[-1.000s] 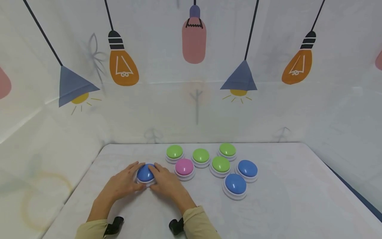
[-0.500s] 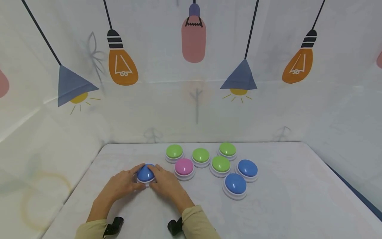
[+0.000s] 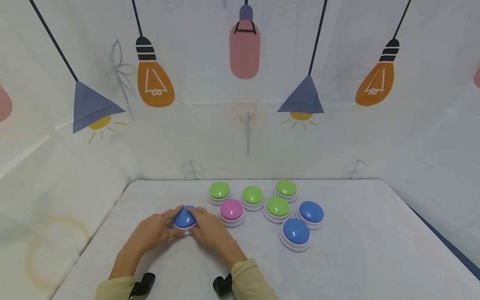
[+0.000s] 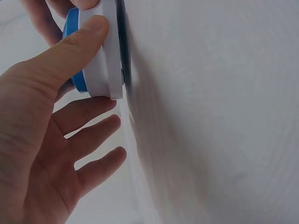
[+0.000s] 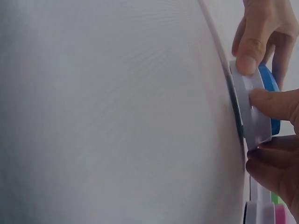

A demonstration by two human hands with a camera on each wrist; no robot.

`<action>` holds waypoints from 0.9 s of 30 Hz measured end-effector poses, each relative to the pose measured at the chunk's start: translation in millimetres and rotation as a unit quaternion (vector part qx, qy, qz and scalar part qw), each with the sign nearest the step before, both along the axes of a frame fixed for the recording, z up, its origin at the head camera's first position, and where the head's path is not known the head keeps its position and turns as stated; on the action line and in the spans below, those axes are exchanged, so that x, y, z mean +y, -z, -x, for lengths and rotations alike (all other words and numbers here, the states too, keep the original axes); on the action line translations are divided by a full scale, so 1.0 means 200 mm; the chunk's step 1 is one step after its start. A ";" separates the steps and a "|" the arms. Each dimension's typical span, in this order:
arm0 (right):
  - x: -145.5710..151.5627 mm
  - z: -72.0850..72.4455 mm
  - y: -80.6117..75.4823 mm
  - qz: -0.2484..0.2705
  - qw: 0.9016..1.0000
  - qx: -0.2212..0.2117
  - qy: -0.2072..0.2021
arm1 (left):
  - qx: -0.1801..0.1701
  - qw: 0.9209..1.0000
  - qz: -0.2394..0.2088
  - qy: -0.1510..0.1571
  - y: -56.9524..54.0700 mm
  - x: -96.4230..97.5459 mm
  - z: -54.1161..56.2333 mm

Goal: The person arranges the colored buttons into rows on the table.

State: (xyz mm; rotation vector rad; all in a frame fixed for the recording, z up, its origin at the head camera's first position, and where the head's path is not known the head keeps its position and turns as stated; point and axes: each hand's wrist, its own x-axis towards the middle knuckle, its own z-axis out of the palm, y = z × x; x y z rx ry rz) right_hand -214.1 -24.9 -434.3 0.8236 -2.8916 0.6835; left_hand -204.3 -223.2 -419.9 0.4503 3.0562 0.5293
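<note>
A blue dome push button with a white round base is on the left part of the white table, held between both hands. My left hand grips its left side, with the thumb along the white base in the left wrist view. The other fingers of that hand spread out past the rim. From the right side my right hand holds the same button, its thumb against the base in the right wrist view. The button's dark underside sits close over the table, and the hands cover parts of its rim.
A pink button stands just right of the hands. Behind and beside it are several green buttons. Farther right are two more blue buttons. A lamp-patterned cloth hangs behind the table.
The held blue button has shifted very slightly to the right with both hands still on it. The other buttons have stayed where they were.
</note>
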 end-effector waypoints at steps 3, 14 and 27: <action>0.02 0.00 -0.01 0.003 1.000 0.011 -0.003 | 0.008 1.000 -0.001 0.005 0.00 0.02 0.00; 0.13 -0.03 -0.01 0.012 1.000 0.007 -0.011 | 0.055 0.997 0.004 0.049 -0.01 0.12 -0.02; 0.23 -0.10 -0.05 -0.004 1.000 0.009 -0.008 | 0.066 0.995 0.013 0.077 -0.04 0.21 -0.06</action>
